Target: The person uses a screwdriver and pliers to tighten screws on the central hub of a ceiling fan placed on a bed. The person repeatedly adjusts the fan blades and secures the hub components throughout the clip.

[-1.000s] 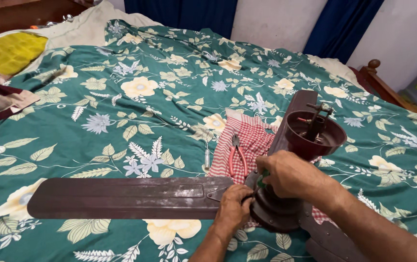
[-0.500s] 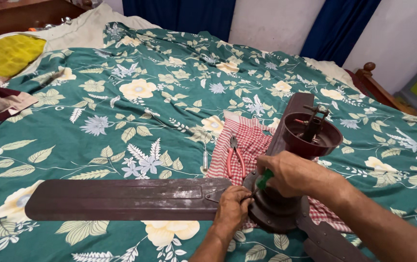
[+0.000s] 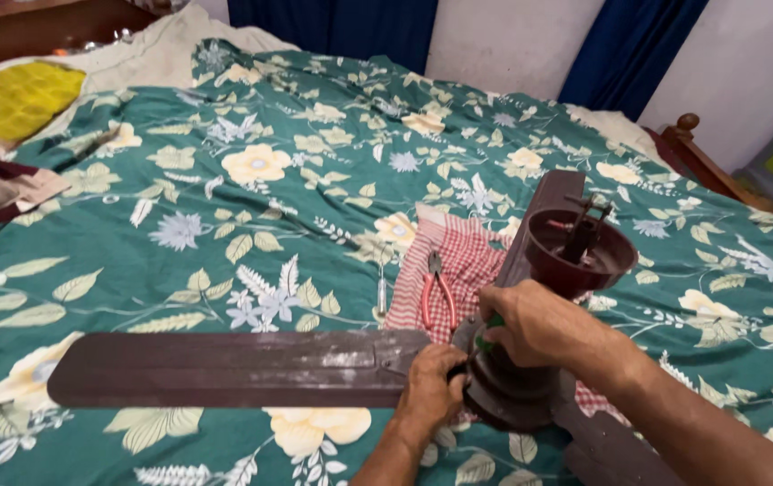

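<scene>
On the bed (image 3: 224,207), the left hand (image 3: 431,391) grips a ceiling fan (image 3: 512,396) where its blade joins; the right hand (image 3: 535,324) closes around a green-handled screwdriver (image 3: 492,326).

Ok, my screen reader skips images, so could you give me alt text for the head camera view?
Two bare hands work at the hub of a dark brown ceiling fan lying on a green floral bedsheet: the right hand grips a green-handled tool, the left hand steadies the blade joint. Red-handled pliers lie on a red checked cloth nearby.
</scene>
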